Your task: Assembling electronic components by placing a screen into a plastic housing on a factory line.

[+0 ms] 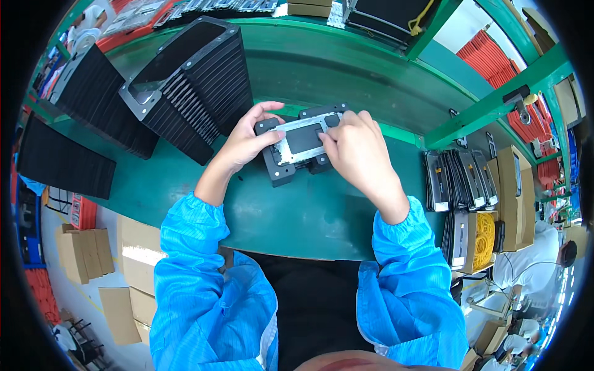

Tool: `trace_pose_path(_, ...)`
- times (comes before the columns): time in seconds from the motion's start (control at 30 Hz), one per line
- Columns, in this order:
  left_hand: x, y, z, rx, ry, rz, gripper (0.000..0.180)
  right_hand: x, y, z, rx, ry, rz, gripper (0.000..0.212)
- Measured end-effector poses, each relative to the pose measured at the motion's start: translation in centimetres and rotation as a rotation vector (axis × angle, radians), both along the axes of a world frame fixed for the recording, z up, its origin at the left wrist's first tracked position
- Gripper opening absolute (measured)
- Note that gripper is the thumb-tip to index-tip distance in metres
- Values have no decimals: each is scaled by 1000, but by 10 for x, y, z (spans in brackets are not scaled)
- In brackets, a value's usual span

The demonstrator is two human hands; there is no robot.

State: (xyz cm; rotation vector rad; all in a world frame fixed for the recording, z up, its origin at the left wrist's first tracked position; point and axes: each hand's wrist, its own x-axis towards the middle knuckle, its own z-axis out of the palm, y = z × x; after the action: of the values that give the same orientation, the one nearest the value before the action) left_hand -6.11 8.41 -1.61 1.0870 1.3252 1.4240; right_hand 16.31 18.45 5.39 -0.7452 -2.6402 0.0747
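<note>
A silver metal phone frame (285, 152) lies on a black block fixture (282, 175), tilted slightly up to the right, at the middle of the bench. A dark grey rectangular panel (303, 140) fills most of its middle. My left hand (243, 141) grips the left end, its thumb pressing on the frame's edge and its other fingers curled behind the fixture's corner. Over the right end, my right hand (359, 147) is closed, thumb and fingertips bent down at the panel's right edge. Whatever these fingertips may pinch is hidden by the hand.
Tall stacks of black trays (219, 74) stand at the back left, with more black stacks (93, 99) beside them. Dark flat parts (458, 179) are lined up at the right, near cardboard boxes (516, 198) and a yellow coil (484, 241). A green rail (489, 111) crosses the right side.
</note>
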Motion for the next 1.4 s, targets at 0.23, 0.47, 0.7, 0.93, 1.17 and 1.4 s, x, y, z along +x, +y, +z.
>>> trace_pose_path(0.23, 7, 2, 6, -28, 18, 46, 68, 1, 7, -1, 8, -24, 94, 23)
trace_pose_path(0.47, 9, 9, -14, 113, -84, 131, 50, 56, 42, 4, -177, 176, 101, 20)
trace_pose_path(0.7, 27, 31, -45, 281, -249, 412, 55, 236, 47, -64, 130, -10, -751, 32)
trace_pose_path(0.93, 40, 71, -28, 377, 74, 574, 32, 228, 30, -74, 32, 100, -663, 35)
trace_pose_path(1.17, 85, 16, 9, 1079, 621, 39, 41, 229, 14, -61, 109, 271, -805, 34)
trace_pose_path(1.4, 164, 7, -6, 489, 11, -201, 72, 120, -53, -17, -183, 624, 123, 26)
